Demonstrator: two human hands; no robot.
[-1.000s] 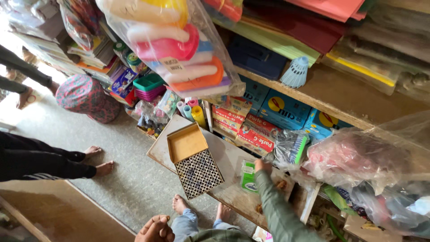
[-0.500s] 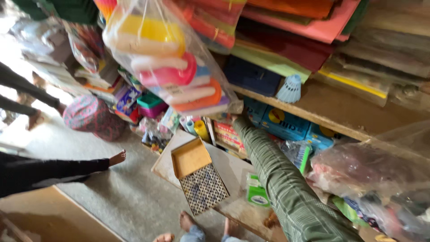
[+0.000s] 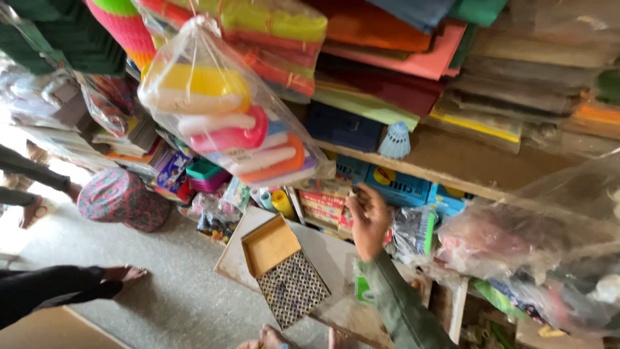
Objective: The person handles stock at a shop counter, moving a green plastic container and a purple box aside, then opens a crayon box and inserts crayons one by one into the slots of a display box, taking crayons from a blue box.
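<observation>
While reaching up at frame centre, the right hand [image 3: 368,220] touches the stacked red boxes [image 3: 323,205] under the wooden shelf [image 3: 452,161]; fingers curled, grip unclear. Boxes lie flat, presumably for stacking, long axes running left to right. Left hand unseen. An open tin [image 3: 281,268] sits lower centre.

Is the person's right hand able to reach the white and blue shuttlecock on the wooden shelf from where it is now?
Probably yes. The right hand is raised just below the wooden shelf, and the white and blue shuttlecock stands near its front edge with nothing between them.
</observation>
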